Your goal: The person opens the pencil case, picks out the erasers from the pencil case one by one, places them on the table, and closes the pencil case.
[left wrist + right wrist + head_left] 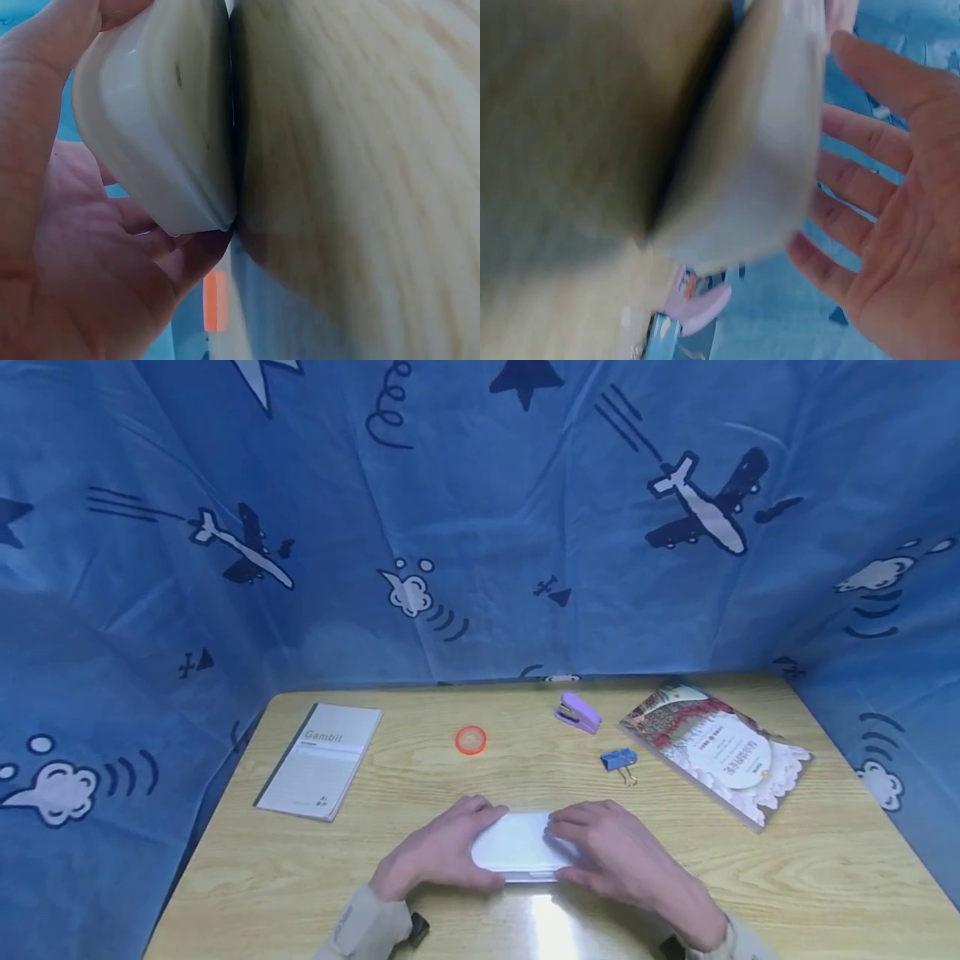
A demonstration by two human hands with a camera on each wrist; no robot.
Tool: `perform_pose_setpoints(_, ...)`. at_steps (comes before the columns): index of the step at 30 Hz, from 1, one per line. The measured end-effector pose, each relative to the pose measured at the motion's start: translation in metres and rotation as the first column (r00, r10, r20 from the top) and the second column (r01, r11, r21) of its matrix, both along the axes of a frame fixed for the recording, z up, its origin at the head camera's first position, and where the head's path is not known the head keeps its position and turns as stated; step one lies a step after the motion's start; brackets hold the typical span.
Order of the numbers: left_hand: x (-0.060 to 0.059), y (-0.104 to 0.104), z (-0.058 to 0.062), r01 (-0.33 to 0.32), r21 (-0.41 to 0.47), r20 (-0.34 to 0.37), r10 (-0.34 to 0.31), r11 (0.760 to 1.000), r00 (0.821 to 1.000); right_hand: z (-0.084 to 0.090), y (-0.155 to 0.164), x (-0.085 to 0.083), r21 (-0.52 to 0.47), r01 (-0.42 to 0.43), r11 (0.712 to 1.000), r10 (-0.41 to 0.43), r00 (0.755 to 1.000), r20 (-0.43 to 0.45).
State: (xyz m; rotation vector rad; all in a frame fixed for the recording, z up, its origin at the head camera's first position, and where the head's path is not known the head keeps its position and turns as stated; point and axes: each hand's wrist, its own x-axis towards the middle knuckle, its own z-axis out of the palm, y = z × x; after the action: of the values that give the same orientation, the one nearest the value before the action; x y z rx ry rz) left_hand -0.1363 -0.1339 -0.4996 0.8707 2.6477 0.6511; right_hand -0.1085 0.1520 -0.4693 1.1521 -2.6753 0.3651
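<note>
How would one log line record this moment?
left hand: grips white case | right hand: touches case | beyond: red ring, purple stapler, blue clip | sides: notebook left, book right

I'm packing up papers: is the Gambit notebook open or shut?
Shut: the Gambit notebook lies flat, its printed cover facing up.

Lt wood-grain counter (420, 777), rounded corners: grey-white paper notebook w/ dark spine (318, 762) at L; round orange-red ring (471, 751) mid; purple stapler (577, 712) R of it; blue binder clip (617, 760) nr floral-cover book (712, 750); white rounded plastic case (517, 843) front ctr, on/just off surface.
</note>
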Motion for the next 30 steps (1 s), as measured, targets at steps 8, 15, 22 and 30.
perform_pose_setpoints(8, -0.003, -0.001, -0.001, -0.015, 0.072, 0.043, 0.012, 0.997, 0.999, -0.005, -0.01, 0.004, -0.019, -0.069, 0.997, 0.067, 0.991, -0.112)
perform_pose_setpoints(15, -0.002, -0.003, -0.001, -0.07, 0.101, 0.082, 0.061, 0.992, 0.995, -0.009, -0.016, 0.0, -0.04, -0.14, 0.989, 0.124, 0.956, -0.265)
perform_pose_setpoints(22, -0.004, -0.004, -0.001, -0.084, 0.1, 0.102, 0.073, 0.991, 0.992, -0.011, -0.016, -0.004, -0.048, -0.193, 0.98, 0.165, 0.924, -0.346)
perform_pose_setpoints(30, -0.005, -0.002, 0.0, -0.076, 0.145, 0.12, 0.058, 0.987, 0.991, -0.012, -0.014, -0.011, -0.045, -0.272, 0.961, 0.23, 0.881, -0.413)
